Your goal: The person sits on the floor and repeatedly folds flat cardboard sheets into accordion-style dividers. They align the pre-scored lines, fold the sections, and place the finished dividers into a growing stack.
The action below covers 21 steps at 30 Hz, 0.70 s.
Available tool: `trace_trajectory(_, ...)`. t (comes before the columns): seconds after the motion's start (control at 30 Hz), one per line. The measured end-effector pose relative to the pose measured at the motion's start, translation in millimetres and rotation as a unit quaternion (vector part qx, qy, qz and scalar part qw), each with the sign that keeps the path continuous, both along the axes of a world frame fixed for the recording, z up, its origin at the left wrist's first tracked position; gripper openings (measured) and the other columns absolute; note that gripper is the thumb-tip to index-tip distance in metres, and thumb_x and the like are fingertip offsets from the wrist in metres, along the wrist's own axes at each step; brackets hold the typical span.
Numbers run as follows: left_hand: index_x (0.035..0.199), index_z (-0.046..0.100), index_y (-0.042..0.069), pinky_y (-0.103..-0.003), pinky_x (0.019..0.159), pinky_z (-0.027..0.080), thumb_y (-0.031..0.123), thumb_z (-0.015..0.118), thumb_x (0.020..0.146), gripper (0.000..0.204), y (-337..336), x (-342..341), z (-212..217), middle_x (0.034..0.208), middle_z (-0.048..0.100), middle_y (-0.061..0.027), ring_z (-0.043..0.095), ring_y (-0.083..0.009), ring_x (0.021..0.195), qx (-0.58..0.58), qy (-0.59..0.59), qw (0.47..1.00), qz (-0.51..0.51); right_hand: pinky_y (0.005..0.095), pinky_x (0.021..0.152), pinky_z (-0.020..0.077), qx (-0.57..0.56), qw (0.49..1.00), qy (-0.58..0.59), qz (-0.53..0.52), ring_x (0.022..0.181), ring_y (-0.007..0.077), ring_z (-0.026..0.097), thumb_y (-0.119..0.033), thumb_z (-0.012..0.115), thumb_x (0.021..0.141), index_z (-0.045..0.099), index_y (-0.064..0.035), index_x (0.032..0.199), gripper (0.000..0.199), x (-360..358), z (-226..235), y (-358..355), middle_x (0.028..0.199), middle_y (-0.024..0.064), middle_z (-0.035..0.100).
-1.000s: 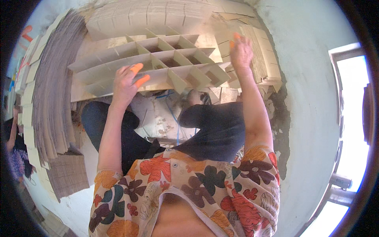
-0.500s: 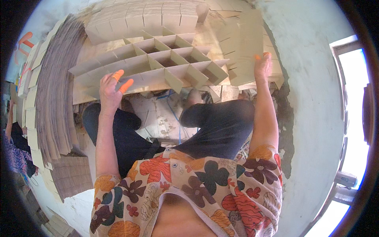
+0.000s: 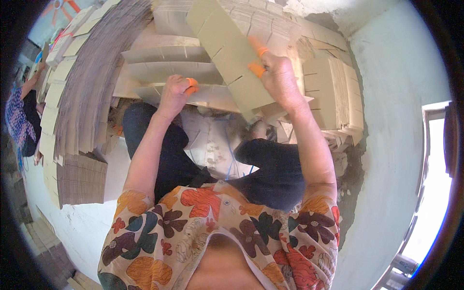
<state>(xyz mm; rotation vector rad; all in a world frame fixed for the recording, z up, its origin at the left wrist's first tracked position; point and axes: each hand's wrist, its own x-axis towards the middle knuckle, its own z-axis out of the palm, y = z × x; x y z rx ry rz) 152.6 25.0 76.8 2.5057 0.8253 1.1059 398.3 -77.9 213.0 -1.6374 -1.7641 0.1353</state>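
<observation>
My right hand (image 3: 279,76), with orange finger covers, holds a flat slotted cardboard strip (image 3: 227,46) tilted across the top middle. My left hand (image 3: 175,92), also with an orange fingertip cover, grips the near edge of a cardboard strip (image 3: 164,71) in the set of parallel upright strips (image 3: 159,53) in front of me. I sit with dark trousers (image 3: 270,166), legs apart, the strips just beyond my knees.
A tall stack of cardboard sheets (image 3: 92,92) curves along my left. More slotted pieces (image 3: 333,96) pile against the pale wall (image 3: 391,121) at right. Another person (image 3: 21,116) in patterned clothing is at the far left. A bright doorway (image 3: 435,193) is at right.
The assembled grid of crossing strips is gone from view; only parallel strips stand now. My right hand came in from the right holding a slotted strip. My left hand closed on a strip's edge.
</observation>
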Motion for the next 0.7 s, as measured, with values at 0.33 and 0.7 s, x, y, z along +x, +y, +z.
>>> trace_trajectory(0.33, 0.073, 0.060, 0.007, -0.038, 0.071, 0.044, 0.007, 0.071, 0.069, 0.012, 3.9, 0.9, -0.6, 0.067, 0.059, -0.0077, 0.053, -0.0275, 0.066, 0.019, -0.034, 0.999, -0.031, 0.0331, 0.070, 0.0508, -0.080, 0.996, -0.016, 0.038, 0.068, 0.0232, 0.056, 0.006, 0.063, 0.079, 0.056, 0.0052, 0.117, 0.038, -35.1, -13.7, 35.5, 0.126, 0.0206, 0.053)
trace_trajectory(0.7, 0.076, 0.062, 0.009, -0.041, 0.076, 0.045, 0.009, 0.071, 0.069, 0.012, 7.4, -0.8, -2.8, 0.072, 0.061, -0.0095, 0.058, -0.0309, 0.079, -0.009, 0.007, 1.000, -0.030, 0.0471, 0.066, 0.0477, -0.111, 0.986, -0.040, 0.120, 0.080, 0.0445, 0.059, -0.002, 0.055, 0.080, 0.058, 0.0039, 0.103, 0.024, -50.4, -42.2, 55.2, 0.083, 0.0278, 0.060)
